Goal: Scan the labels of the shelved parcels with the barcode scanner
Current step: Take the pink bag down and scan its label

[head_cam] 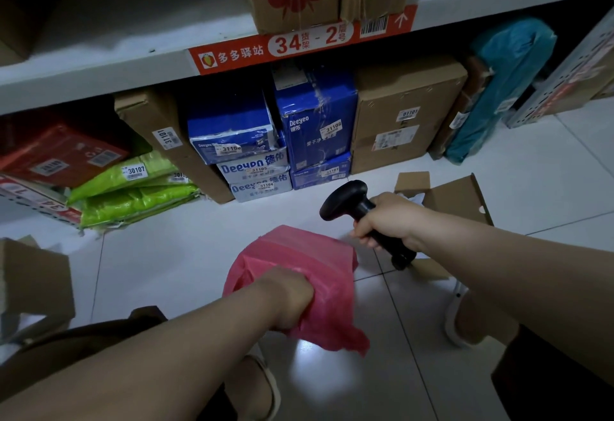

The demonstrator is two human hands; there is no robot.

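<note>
Pink parcel gripped by left hand; right hand grips scanner before blue boxes.

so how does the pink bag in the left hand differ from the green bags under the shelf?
The pink bag is held off the floor by the left hand; the green bags lie stacked on the floor. The green bags show number stickers; no label shows on the pink bag. Both are soft plastic mailers.
</note>
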